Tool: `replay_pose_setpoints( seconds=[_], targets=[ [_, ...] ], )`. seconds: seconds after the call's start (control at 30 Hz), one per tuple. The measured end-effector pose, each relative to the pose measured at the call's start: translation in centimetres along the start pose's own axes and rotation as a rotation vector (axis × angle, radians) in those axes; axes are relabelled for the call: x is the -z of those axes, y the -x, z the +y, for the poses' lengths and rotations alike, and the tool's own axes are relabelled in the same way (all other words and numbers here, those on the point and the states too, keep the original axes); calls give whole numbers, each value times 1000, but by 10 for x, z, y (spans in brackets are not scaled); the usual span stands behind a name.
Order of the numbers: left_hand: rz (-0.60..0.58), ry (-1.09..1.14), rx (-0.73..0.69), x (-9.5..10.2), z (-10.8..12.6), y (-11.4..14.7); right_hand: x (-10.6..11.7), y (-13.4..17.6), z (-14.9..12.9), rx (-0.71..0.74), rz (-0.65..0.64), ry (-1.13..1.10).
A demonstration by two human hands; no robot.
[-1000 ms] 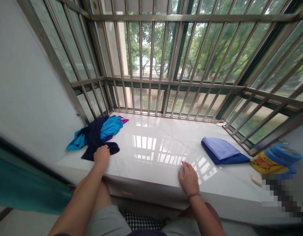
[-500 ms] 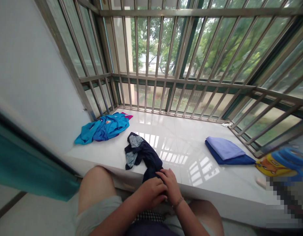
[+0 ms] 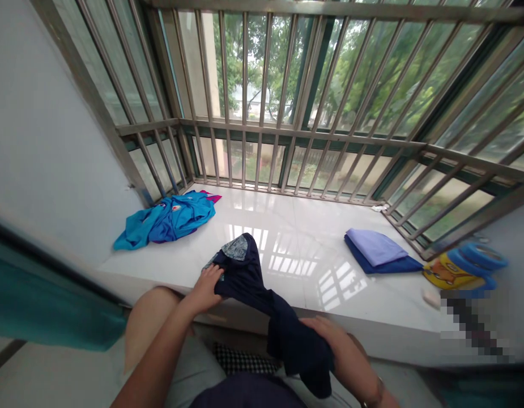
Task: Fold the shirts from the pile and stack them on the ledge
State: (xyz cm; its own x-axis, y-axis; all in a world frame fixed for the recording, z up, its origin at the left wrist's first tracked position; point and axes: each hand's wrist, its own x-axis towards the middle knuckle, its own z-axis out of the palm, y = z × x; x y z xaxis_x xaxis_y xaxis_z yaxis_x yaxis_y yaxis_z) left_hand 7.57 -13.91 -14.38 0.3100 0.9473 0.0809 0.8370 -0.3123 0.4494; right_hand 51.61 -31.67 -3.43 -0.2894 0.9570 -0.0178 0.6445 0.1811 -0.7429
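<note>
A navy garment (image 3: pixel 248 277) with grey patterned patches stretches from the white sill down over its front edge toward my lap. At its patterned left end, my left hand (image 3: pixel 208 288) has its fingers closed on the fabric. My right hand (image 3: pixel 333 340) grips the lower right part of the same garment, its fingers partly hidden by the bunched cloth. The far end rests on the sill, while the near end hangs in front of the edge.
Crumpled blue clothing (image 3: pixel 172 215) lies at the left of the glossy sill (image 3: pixel 278 218). Folded lavender cloth (image 3: pixel 374 247) and dark blue cloth (image 3: pixel 367 266) lie at right, beside a blue and yellow container (image 3: pixel 461 269). Metal bars (image 3: pixel 287 133) line the window; a teal curtain (image 3: pixel 53 300) hangs left.
My hands have moved apart, left hand up to the patterned end, right hand to the right. The garment is now pulled out lengthwise, its near end shifted right. The view has shifted slightly.
</note>
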Motion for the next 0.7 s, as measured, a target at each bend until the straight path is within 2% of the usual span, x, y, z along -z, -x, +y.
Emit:
replay_pose_setpoints(
  seconds=[0.07,0.1,0.2,0.27,0.37,0.5,0.6,0.7],
  targets=[
    [-75,101,-41,12,-3,-5,-3,7,11,9,-47,84],
    [-66,141,-35,18,-3,-9,-8,9,17,24,-51,125],
    [95,161,81,28,5,-27,-26,8,30,62,1,209],
    [192,119,157,26,16,-40,-39,1,27,60,50,205],
    [220,75,183,10,46,-54,-60,-21,5,71,103,141],
    [121,93,43,-26,104,-48,-89,-67,-22,105,252,122],
    [15,191,-126,-46,138,-29,-102,-98,-20,38,360,222],
    [-29,314,-132,-43,143,-12,-96,-114,-5,-54,321,321]
  ],
)
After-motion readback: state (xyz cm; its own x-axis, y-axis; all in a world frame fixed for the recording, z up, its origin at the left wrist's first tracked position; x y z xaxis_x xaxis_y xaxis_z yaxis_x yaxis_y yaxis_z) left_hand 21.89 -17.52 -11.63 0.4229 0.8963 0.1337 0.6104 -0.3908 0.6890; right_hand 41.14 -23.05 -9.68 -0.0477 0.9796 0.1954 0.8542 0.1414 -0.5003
